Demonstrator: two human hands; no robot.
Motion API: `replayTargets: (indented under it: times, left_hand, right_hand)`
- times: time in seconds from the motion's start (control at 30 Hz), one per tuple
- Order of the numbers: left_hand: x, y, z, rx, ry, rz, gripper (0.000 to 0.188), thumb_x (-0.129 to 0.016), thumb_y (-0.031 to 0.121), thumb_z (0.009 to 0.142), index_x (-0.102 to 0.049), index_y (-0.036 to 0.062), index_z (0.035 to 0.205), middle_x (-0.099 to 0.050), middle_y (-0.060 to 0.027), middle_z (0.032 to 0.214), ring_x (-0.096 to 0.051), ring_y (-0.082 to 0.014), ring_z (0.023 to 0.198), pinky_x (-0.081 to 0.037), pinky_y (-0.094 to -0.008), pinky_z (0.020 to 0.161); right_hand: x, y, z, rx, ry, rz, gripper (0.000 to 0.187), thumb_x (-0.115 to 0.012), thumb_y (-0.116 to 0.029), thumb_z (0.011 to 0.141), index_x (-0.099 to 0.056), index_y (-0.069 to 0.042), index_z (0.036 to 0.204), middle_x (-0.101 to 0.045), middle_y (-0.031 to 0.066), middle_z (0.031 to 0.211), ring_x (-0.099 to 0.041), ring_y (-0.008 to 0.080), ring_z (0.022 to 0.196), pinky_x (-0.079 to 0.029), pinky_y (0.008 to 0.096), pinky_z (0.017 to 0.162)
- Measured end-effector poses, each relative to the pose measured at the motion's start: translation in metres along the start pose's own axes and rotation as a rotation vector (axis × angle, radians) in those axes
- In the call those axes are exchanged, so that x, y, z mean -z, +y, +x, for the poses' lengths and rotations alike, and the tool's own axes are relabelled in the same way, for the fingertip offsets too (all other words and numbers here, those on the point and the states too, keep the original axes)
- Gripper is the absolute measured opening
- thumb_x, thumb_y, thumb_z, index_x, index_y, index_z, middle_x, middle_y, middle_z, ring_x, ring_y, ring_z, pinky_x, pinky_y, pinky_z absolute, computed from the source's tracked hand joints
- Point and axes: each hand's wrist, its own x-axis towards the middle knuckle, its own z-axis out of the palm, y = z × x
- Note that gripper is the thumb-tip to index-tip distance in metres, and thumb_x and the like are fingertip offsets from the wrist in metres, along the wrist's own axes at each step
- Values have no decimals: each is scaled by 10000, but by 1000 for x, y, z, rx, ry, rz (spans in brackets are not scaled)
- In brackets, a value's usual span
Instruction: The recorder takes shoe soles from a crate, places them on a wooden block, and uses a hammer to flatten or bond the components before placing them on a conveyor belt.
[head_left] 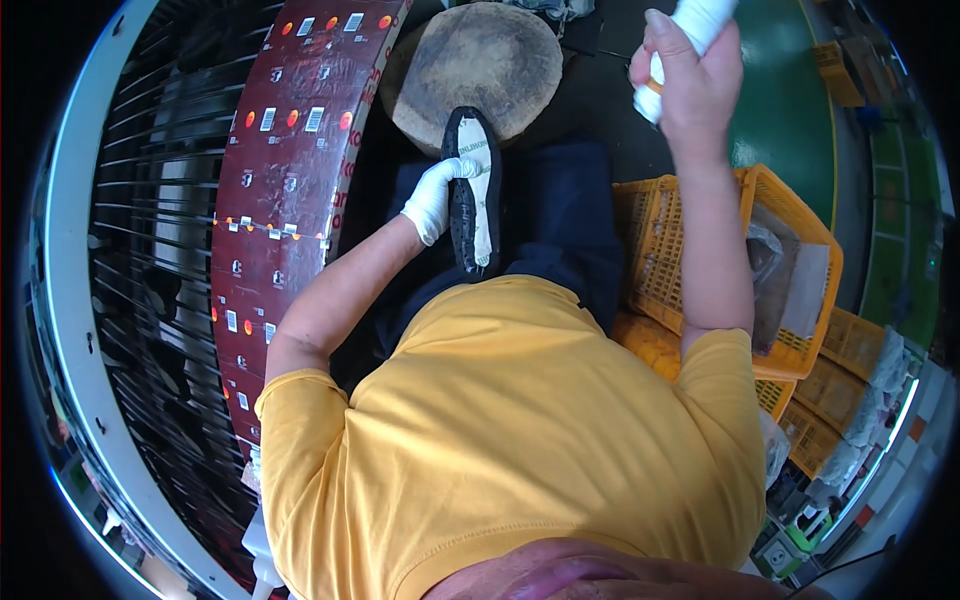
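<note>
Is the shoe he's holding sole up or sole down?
Sole down: the shoe shows its pale insole facing up, gripped at the side by the gloved left hand over the lap.

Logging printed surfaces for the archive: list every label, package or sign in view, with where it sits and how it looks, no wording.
Dark red cardboard sheet: left of the person, curved panel with rows of small white barcode stickers and orange dots.
Insole print: pale insole of the black shoe held by the gloved left hand, lettering near its upper end.
White container: in the raised right hand, orange band; any label unreadable.
</note>
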Motion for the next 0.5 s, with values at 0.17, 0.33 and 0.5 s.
replayTargets:
  times: [0.17,0.33,0.5]
  left_hand:
    - [9,-6,11,-29,-34,-19,484,-759,313,785,-721,17,1167,-763,-175,1036,-726,-325,909,-585,-453,919]
    - [2,-6,4,-41,0,-28,436,-773,282,781,-712,37,1137,-748,-159,981,-708,-306,860,-579,-445,855]
    - [1,-4,7,-49,17,-35,415,-779,248,780,-702,48,1135,-734,-142,959,-691,-286,841,-569,-430,814]
  right_hand:
    - [-30,63,-87,-732,-633,-579,434,-723,-53,925,-479,-12,1281,-613,59,730,-604,135,507,-491,294,463]
    - [-10,6,-19,-420,-344,-248,334,-747,-128,956,-524,-28,1184,-601,39,748,-568,91,496,-459,246,437]
    - [-34,39,-34,-73,38,-82,360,-711,-39,949,-452,-23,1199,-619,97,801,-604,155,517,-499,300,460]
